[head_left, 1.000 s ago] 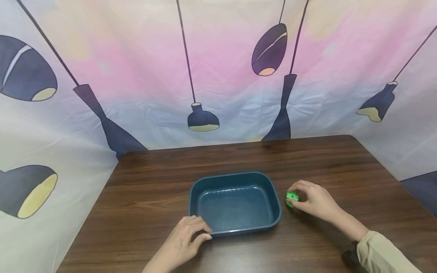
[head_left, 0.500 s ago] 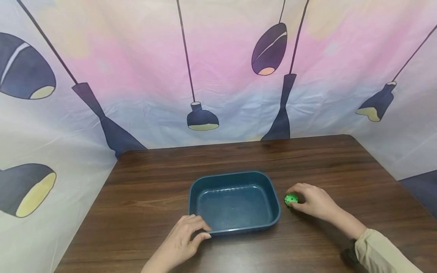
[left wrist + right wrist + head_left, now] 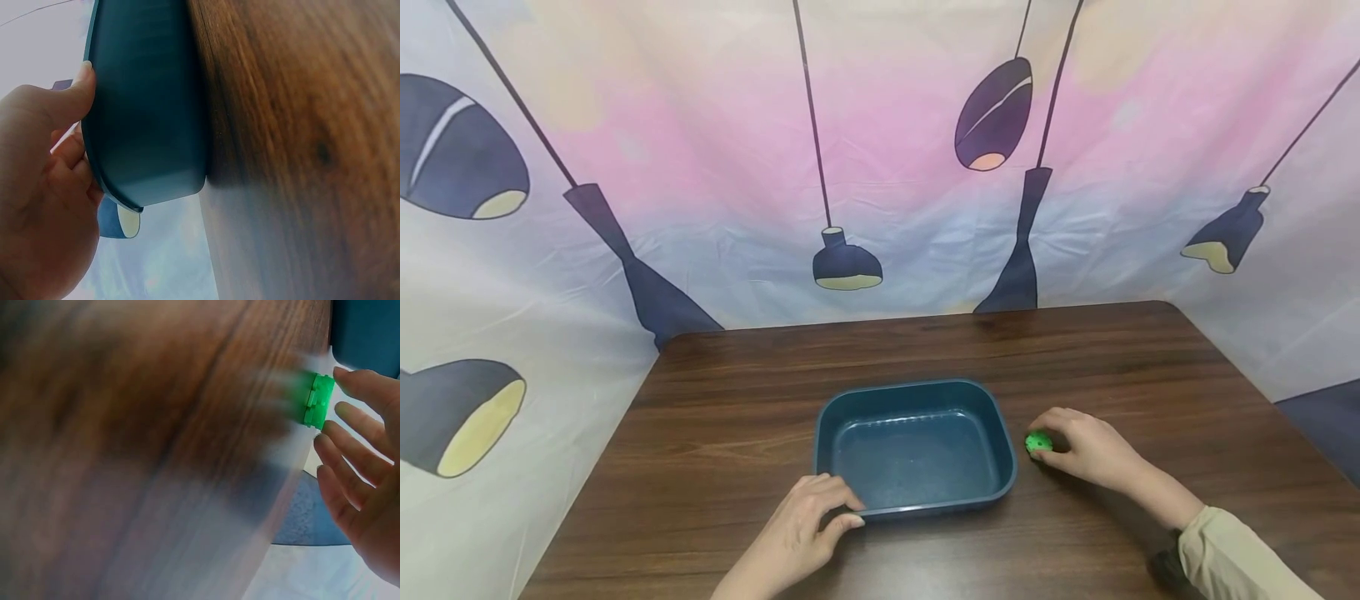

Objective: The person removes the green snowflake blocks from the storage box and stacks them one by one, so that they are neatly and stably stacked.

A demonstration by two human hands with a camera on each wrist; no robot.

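A dark teal rectangular tub (image 3: 917, 507) sits on the wooden table. At its near left corner, my left hand (image 3: 801, 525) grips the rim, thumb outside and fingers over the edge; the left wrist view shows the thumb (image 3: 78, 94) against the outer wall. To the tub's right, my right hand (image 3: 1093, 450) holds a small green notched plastic disc (image 3: 1039, 443) by its edges, between thumb and fingers. From the side, in the right wrist view, the green disc (image 3: 319, 401) looks thick and layered, low over the tabletop. Whether several discs are stacked I cannot tell.
The brown wood-grain table (image 3: 715, 442) reaches back to a cloth backdrop (image 3: 895, 167) printed with hanging lamps. The tub holds nothing that I can see. A beige sleeve (image 3: 1232, 550) covers my right forearm.
The green disc has tipped from a tilted stance to lying flatter, and my right hand has come down slightly with it. My left hand stays on the tub's rim.
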